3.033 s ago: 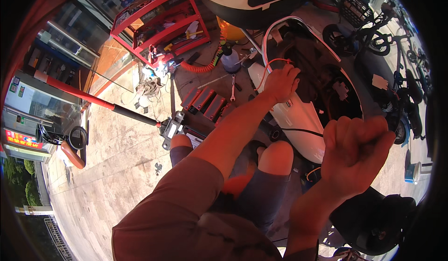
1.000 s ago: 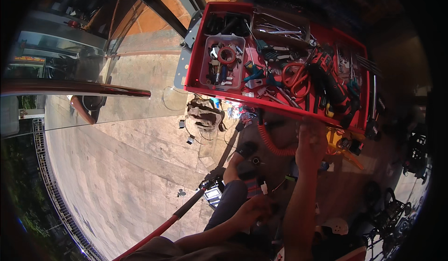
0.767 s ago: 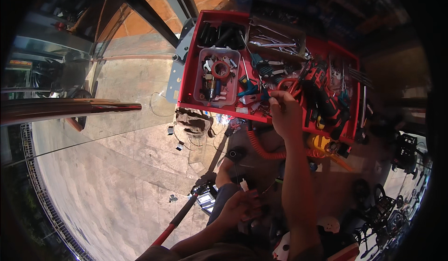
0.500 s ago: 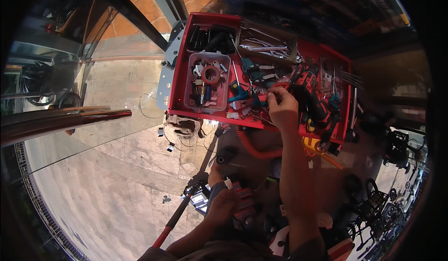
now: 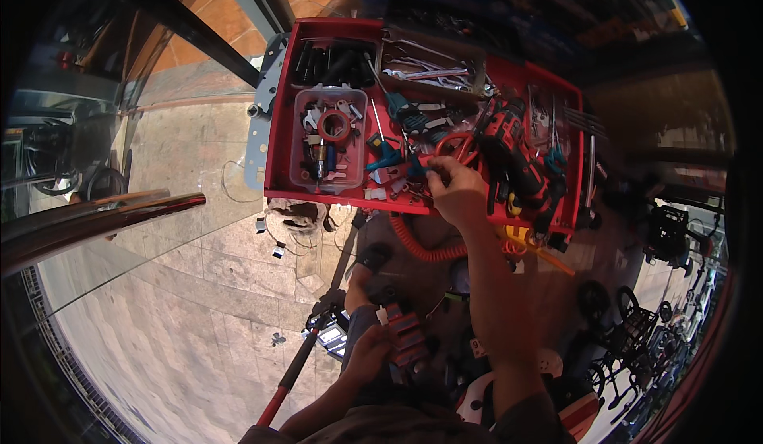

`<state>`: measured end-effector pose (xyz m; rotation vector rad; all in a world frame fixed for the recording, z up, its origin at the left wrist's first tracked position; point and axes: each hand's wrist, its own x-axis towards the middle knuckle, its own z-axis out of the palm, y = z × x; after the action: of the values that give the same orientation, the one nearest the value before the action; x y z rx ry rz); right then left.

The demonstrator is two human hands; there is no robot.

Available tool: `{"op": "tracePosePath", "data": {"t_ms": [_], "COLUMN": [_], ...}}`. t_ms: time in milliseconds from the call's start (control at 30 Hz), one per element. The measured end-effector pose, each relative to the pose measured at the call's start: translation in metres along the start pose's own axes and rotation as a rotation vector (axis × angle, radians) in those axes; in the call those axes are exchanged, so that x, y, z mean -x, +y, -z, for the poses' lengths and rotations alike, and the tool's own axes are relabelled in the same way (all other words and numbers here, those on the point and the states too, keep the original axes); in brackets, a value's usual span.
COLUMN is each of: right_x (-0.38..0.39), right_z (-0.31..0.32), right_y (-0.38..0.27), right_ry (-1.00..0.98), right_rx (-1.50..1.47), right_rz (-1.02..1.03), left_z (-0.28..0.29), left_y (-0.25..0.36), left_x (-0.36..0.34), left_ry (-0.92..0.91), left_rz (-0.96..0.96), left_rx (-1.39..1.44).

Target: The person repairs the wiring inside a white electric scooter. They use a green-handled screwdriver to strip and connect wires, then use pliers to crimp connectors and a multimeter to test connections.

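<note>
A shallow red drawer [image 5: 274,138] full of tools lies ahead of me. Over its near edge reaches my right hand [image 5: 459,194], fingers half curled and thumb a little apart, with nothing plain to see between them. Close to its fingertips are a pair of red loop handles [image 5: 455,145] and a teal-handled tool [image 5: 388,158]. Low in front of my body, beside my thigh, my left hand [image 5: 370,353] is closed against a red and grey ribbed block [image 5: 407,339]. A small white piece [image 5: 382,316] shows at its upper end; the fingers are partly hidden.
Inside the drawer are a clear bin [image 5: 298,154] with a roll of tape, a box of wrenches [image 5: 433,72] and a red-black power drill [image 5: 509,154]. Below hangs a coiled red hose [image 5: 421,245]. A red-black pole [image 5: 292,372] slants at left; a metal bar [image 5: 159,215] juts in.
My right hand has shifted slightly left within the drawer, off the red loop handles, and its fingers have loosened. The whole view has slid a little; my left hand keeps its place.
</note>
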<state>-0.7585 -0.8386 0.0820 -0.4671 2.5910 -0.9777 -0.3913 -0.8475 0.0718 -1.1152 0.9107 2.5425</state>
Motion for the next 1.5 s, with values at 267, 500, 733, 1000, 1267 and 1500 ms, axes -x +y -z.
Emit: {"op": "tracePosePath", "data": {"t_ms": [267, 500, 733, 1000, 1267, 1500], "right_x": [0.002, 0.011, 0.013, -0.003, -0.021, -0.017], "right_z": [0.054, 0.063, 0.008, -0.044, -0.077, -0.097], "right_y": [0.039, 0.039, -0.02, -0.079, -0.112, -0.126], "right_ry": [0.308, 0.25, 0.022, -0.164, -0.442, -0.524], "right_rx": [-0.228, -0.193, -0.132, -0.041, 0.226, 0.328], "right_rz": [0.021, -0.029, 0.225, 0.412, 0.327, 0.319], "left_z": [0.004, 0.001, 0.006, 0.016, 0.017, 0.031], "left_y": [-0.012, 0.008, 0.011, 0.008, 0.013, -0.003], "left_x": [0.0, 0.0, -0.001, 0.002, 0.004, -0.004], "left_ry": [-0.088, -0.004, 0.037, 0.05, 0.087, 0.009], "left_rz": [0.006, 0.049, 0.02, -0.034, 0.054, 0.019], "left_rx": [0.029, -0.187, -0.152, -0.144, -0.054, -0.04]}}
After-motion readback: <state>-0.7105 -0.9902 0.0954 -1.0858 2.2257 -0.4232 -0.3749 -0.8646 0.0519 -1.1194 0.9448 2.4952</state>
